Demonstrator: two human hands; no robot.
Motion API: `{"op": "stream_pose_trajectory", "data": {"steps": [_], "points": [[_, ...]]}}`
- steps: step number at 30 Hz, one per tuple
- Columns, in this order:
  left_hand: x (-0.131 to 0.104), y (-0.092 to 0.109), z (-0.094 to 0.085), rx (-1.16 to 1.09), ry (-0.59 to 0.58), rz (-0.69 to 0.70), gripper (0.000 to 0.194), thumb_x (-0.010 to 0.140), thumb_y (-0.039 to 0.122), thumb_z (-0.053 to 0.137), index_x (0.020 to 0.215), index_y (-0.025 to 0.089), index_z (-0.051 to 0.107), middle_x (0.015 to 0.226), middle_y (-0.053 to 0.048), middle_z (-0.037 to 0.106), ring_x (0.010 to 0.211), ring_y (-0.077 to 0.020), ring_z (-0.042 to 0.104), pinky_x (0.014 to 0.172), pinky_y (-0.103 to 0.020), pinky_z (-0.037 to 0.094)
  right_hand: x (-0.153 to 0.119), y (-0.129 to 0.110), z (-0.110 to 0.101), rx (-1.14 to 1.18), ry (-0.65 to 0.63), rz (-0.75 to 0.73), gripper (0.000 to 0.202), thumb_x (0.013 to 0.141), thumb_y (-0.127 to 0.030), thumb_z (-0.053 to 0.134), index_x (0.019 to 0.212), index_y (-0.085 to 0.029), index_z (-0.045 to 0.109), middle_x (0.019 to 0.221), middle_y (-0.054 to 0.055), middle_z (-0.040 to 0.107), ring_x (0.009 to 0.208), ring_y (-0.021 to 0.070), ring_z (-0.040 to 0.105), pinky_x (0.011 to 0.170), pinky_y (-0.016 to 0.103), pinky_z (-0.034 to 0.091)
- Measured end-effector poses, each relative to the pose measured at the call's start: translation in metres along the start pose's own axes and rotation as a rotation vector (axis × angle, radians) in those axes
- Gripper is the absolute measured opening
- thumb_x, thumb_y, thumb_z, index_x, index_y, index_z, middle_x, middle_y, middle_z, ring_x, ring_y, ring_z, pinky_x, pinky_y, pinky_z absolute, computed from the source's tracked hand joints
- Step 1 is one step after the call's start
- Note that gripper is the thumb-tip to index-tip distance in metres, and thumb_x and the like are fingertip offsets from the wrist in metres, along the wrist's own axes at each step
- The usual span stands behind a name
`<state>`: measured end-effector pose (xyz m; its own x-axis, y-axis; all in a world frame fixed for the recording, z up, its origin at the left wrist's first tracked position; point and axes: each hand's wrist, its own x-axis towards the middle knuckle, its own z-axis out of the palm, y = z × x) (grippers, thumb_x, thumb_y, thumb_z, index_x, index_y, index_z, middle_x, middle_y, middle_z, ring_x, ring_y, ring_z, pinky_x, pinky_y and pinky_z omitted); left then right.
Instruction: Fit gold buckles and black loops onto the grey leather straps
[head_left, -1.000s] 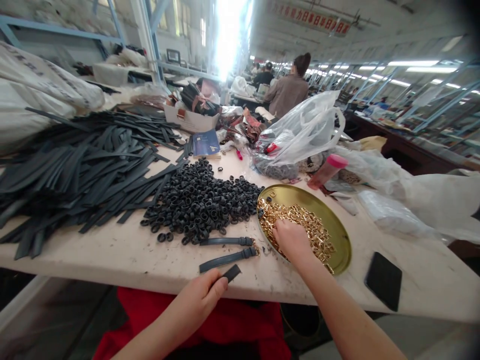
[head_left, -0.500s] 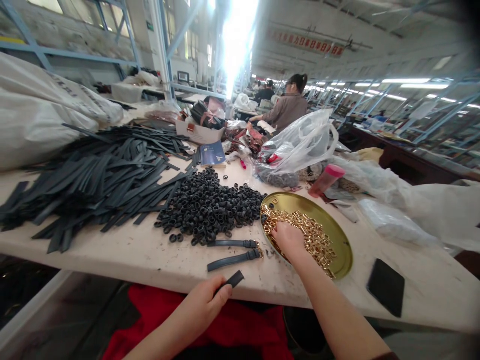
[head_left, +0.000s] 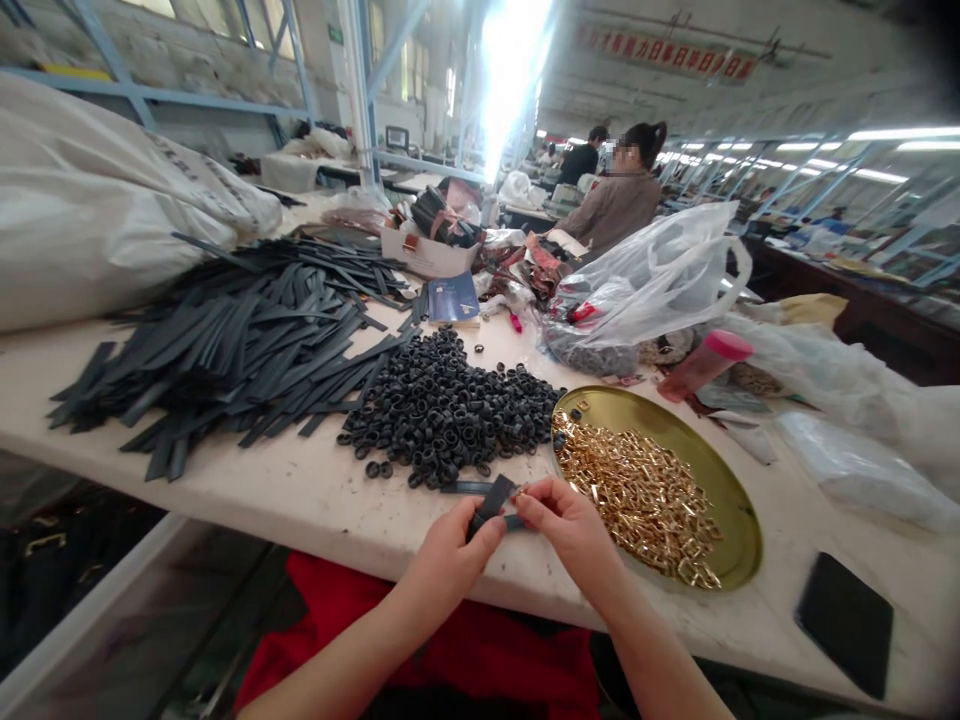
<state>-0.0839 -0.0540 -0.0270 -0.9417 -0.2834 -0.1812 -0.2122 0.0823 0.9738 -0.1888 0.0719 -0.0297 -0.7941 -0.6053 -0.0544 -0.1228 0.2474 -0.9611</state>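
My left hand (head_left: 454, 550) is closed on a dark strap (head_left: 496, 494), its end sticking up past the thumb. Fingertips of my right hand (head_left: 570, 525) pinch a small gold buckle (head_left: 517, 494), close beside the strap's end; the fingers partly cover it. Behind my hands lies a buckled strap (head_left: 461, 488) on the table, mostly hidden. To the right, a round gold tray (head_left: 739, 500) holds a heap of gold buckles (head_left: 637, 480). Beyond my left hand is a pile of small black strap loops (head_left: 442, 410).
Many loose dark straps (head_left: 255, 340) cover the table's left, near a big white sack (head_left: 97, 220). A phone (head_left: 845, 620) lies at right. Farther back are a blue booklet (head_left: 453, 299), a pink-lidded jar (head_left: 705, 365) and a plastic bag (head_left: 660, 280). A person (head_left: 619, 205) works beyond.
My right hand has left the tray with a gold buckle and moved left to the strap. My left hand has risen slightly toward it, and the view has shifted.
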Motion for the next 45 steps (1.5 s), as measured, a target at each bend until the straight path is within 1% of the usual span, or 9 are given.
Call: {"op": "stream_pose_trajectory", "data": {"steps": [5,9,17,24,29,35,38,42,45], "points": [[0.005,-0.006,0.002,-0.055,0.15,-0.021,0.024,0.078,0.035,0.05,0.087,0.014,0.056,0.082,-0.004,0.061,0.077,-0.0173,0.054,0.072,-0.027,0.042,-0.011,0.002,0.044,0.31,0.187,0.083,0.024,0.072,-0.038,0.062,0.083,-0.019,0.053,0.072,0.001,0.064,0.068,0.0161,0.059,0.065,0.029,0.046],[0.002,-0.007,-0.001,-0.06,0.191,-0.029,0.022,0.078,0.033,0.05,0.088,0.014,0.056,0.082,-0.003,0.063,0.077,-0.0175,0.055,0.072,-0.027,0.043,-0.011,0.01,0.054,0.37,0.162,0.142,0.019,0.071,-0.032,0.061,0.083,-0.019,0.053,0.074,0.001,0.064,0.069,0.015,0.058,0.066,0.028,0.046],[0.009,-0.011,-0.005,0.079,0.097,-0.037,0.025,0.078,0.033,0.048,0.091,0.014,0.058,0.074,-0.002,0.064,0.069,-0.0171,0.057,0.065,-0.025,0.044,-0.01,0.011,0.051,0.32,0.105,0.162,0.012,0.072,-0.024,0.052,0.083,-0.02,0.054,0.075,-0.001,0.061,0.061,0.0124,0.054,0.055,0.024,0.044],[0.01,-0.003,-0.022,0.119,-0.052,-0.088,0.021,0.074,0.026,0.045,0.079,0.013,0.06,0.066,0.001,0.057,0.064,-0.0132,0.05,0.059,-0.021,0.04,-0.024,0.003,0.024,-0.095,-0.203,-0.11,0.013,0.078,-0.023,0.051,0.069,-0.019,0.058,0.102,0.007,0.06,0.097,0.0206,0.053,0.086,0.033,0.039],[0.003,-0.001,-0.024,0.187,-0.162,-0.173,0.021,0.072,0.028,0.047,0.074,0.012,0.06,0.059,0.003,0.051,0.057,-0.0111,0.044,0.05,-0.019,0.033,-0.035,0.006,0.02,-0.07,-0.26,-0.092,0.006,0.075,-0.018,0.053,0.07,-0.02,0.055,0.083,0.002,0.062,0.083,0.0173,0.056,0.076,0.03,0.042],[-0.011,0.006,-0.018,0.116,-0.285,-0.198,0.025,0.076,0.036,0.046,0.079,0.014,0.056,0.051,0.006,0.044,0.047,-0.0093,0.039,0.045,-0.019,0.03,-0.045,0.016,0.028,0.239,-0.191,0.072,0.029,0.073,-0.022,0.059,0.101,-0.022,0.051,0.072,-0.003,0.057,0.067,0.0125,0.056,0.062,0.025,0.045],[-0.019,0.008,-0.017,0.097,-0.24,-0.217,0.035,0.083,0.045,0.032,0.079,0.016,0.051,0.045,0.008,0.034,0.039,-0.0088,0.032,0.039,-0.019,0.026,-0.047,0.013,0.028,0.388,-0.098,0.148,0.027,0.071,-0.028,0.063,0.097,-0.021,0.058,0.067,-0.003,0.058,0.062,0.0117,0.055,0.062,0.026,0.045],[-0.031,0.005,-0.019,0.315,-0.139,-0.026,0.031,0.085,0.037,0.033,0.084,0.017,0.056,0.064,0.0,0.056,0.059,-0.0138,0.05,0.059,-0.022,0.039,-0.048,0.007,0.033,0.708,0.095,0.307,0.024,0.064,-0.032,0.07,0.084,-0.019,0.064,0.068,-0.002,0.058,0.056,0.0092,0.053,0.06,0.025,0.047],[-0.038,0.004,-0.018,0.457,-0.17,0.054,0.03,0.086,0.034,0.033,0.093,0.021,0.059,0.086,-0.004,0.064,0.078,-0.0189,0.056,0.073,-0.026,0.04,-0.053,0.005,0.044,0.931,0.077,0.452,0.026,0.06,-0.03,0.074,0.082,-0.02,0.064,0.071,-0.003,0.059,0.053,0.0069,0.052,0.056,0.022,0.047]]}}
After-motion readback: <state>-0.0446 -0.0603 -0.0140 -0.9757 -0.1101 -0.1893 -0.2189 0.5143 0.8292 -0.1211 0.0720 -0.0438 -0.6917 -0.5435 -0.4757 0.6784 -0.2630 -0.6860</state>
